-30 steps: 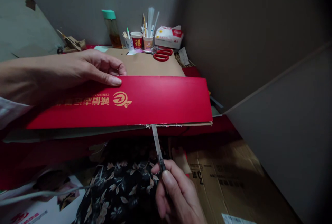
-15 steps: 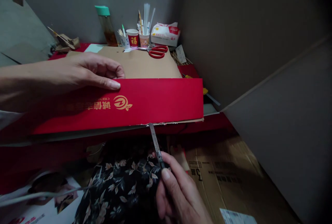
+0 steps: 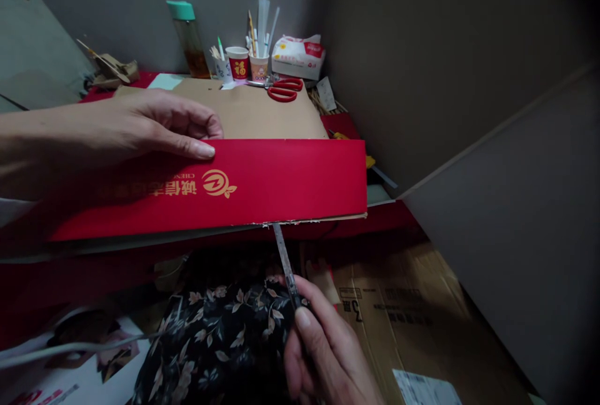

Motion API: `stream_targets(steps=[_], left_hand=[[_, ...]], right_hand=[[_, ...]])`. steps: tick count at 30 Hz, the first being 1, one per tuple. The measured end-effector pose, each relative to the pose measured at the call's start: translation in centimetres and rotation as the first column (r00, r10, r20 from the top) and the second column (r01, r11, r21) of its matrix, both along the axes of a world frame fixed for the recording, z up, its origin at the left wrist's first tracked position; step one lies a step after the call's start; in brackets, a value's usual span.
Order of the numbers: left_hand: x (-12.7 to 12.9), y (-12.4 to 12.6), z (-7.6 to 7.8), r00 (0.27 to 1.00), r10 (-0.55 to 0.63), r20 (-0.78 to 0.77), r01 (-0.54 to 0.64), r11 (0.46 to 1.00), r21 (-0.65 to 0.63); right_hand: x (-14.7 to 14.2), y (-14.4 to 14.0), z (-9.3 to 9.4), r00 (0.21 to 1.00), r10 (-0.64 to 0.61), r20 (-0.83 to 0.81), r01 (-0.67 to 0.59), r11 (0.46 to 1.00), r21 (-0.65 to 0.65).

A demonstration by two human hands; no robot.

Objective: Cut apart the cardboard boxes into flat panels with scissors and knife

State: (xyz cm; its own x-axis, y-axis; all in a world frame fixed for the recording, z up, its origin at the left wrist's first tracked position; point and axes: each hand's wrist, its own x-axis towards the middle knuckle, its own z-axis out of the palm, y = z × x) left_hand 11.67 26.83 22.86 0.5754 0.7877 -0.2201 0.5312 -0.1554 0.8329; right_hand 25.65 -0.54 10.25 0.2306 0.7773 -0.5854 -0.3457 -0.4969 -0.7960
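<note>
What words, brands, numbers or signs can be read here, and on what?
"诚信志": gold, upside down, on the red cardboard; what follows is too dim.
"CHEN": small, same cardboard; the rest is unreadable.
"福": on the red cup.
"3": upside down on the brown carton; its other print is too faint.
Too small or blurred: print on the pink cup, tissue pack, white label and white printed sheet.

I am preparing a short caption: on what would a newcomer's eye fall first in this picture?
Probably on the red board across the middle, with its gold logo; the left hand grips its upper edge. Below, the right hand holds a thin blade, its tip at the board's ragged lower edge. Behind, red-handled scissors lie near the cups.
</note>
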Motion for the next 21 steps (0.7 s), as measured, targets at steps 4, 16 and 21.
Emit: stream_targets(steps=[4,16,21], left_hand=[[0.0,0.3,-0.1,1.0,-0.022,-0.011,0.022,1.0,-0.009],[0.8,-0.2,0.1,0.987,-0.155,-0.03,0.157,0.986,0.058],[1.0,1.4,-2.1,0.957,-0.276,-0.093,0.284,0.955,0.086]], right_hand=[[-0.1,-0.2,-0.2,1.0,-0.022,0.0,0.022,1.0,-0.003],[1.0,4.0,0.5,0.967,0.239,-0.086,-0.212,0.944,0.252],[0.3,7.0,0.2,0.96,0.28,0.012,-0.27,0.913,0.305]])
